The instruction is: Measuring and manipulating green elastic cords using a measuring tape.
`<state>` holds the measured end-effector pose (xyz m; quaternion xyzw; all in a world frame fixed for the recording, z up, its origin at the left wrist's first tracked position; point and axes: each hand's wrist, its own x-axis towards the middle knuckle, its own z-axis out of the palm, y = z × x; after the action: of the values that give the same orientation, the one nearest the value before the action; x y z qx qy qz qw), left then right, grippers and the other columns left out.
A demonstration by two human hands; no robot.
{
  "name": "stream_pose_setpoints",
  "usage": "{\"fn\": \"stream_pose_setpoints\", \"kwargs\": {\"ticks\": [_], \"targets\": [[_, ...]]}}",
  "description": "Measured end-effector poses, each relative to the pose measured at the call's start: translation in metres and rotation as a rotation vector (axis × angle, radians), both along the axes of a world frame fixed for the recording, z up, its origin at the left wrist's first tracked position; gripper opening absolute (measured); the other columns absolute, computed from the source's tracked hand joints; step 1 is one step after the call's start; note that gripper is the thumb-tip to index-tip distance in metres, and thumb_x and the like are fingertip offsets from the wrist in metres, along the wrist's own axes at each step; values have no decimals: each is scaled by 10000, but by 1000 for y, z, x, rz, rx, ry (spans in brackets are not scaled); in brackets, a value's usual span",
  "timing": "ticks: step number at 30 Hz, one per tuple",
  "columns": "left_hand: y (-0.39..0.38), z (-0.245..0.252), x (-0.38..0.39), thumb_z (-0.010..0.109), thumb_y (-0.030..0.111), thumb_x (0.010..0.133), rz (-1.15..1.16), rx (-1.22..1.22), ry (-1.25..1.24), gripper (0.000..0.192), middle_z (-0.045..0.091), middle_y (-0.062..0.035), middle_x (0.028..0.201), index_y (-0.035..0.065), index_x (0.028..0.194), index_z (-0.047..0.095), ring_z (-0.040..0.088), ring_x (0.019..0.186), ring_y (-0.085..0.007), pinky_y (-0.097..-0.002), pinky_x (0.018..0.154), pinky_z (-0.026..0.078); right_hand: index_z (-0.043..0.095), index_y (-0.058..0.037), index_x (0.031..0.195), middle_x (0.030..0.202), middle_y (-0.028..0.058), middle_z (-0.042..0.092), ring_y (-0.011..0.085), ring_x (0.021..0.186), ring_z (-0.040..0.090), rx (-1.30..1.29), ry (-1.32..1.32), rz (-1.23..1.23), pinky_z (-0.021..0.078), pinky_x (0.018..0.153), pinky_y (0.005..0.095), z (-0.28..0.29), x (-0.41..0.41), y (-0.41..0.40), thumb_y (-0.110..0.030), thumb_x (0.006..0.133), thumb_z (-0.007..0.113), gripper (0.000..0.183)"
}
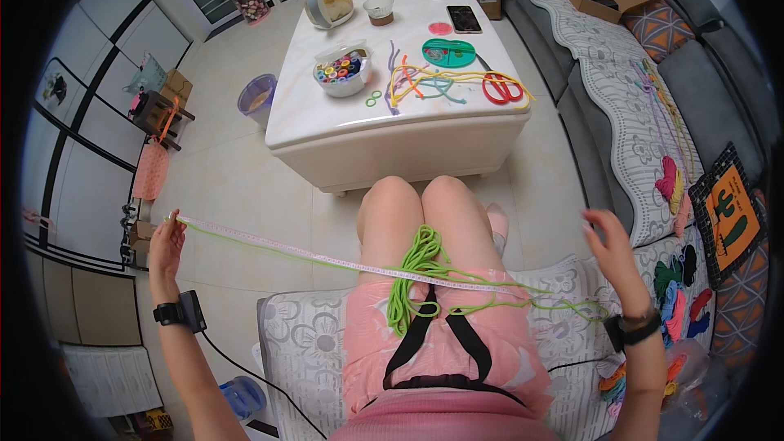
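Observation:
My left hand [166, 239], out to the left, pinches the end of a white tape measure [343, 262] along with a bright green cord. Tape and cord run slanting across to my lap. A loose bundle of the green cord [422, 257] rests on my thighs, and slack strands trail right over the sofa cover. My right hand [609, 245] is raised at the right with fingers apart and nothing visible in it. The tape's far end lies on the patterned cover below that hand, hard to make out.
A white coffee table [392, 128] stands ahead of my knees. It bears red-handled scissors [503, 89], yellow cord [453, 75], a green sewing case [449, 52], a tub of thread spools [343, 70] and a phone [464, 19]. Coloured cord skeins [674, 312] lie on the sofa at right.

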<state>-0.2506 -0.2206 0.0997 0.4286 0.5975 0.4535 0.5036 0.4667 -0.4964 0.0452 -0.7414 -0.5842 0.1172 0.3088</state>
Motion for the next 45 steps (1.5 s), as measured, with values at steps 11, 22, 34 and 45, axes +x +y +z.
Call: {"fn": "stream_pose_setpoints", "kwargs": {"ticks": [11, 22, 34, 45], "targets": [[-99, 114, 220, 611, 115, 816, -382, 465, 447, 151, 585, -48, 794, -18, 872, 655, 531, 687, -107, -198, 610, 397, 429, -6, 1227, 1141, 134, 541, 242, 1078, 511, 212, 589, 1035, 405, 907, 320, 78, -283, 192, -373, 828, 588, 564], [-97, 104, 178, 537, 134, 879, -229, 319, 167, 203, 573, -43, 798, -41, 943, 619, 510, 639, -84, -196, 576, 382, 539, -29, 899, 708, 42, 597, 115, 667, 568, -393, 1121, 1320, 444, 644, 251, 86, -300, 182, -290, 924, 431, 284], [-61, 81, 34, 458, 231, 934, -80, 341, 40, 373, 529, 46, 926, 37, 1252, 464, 460, 731, -18, -142, 663, 387, 548, -22, 1087, 1027, 77, 590, 134, 909, 556, -426, 566, 485, 448, 794, 269, 7, -97, 109, -177, 880, 535, 259], [11, 2, -86, 488, 245, 921, -140, 123, 55, 380, 541, 85, 941, 81, 1262, 460, 482, 754, 15, -127, 632, 388, 569, -29, 1046, 958, 89, 609, 187, 852, 567, -534, 406, -48, 445, 748, 287, -35, 14, -83, -135, 791, 606, 279]]}}
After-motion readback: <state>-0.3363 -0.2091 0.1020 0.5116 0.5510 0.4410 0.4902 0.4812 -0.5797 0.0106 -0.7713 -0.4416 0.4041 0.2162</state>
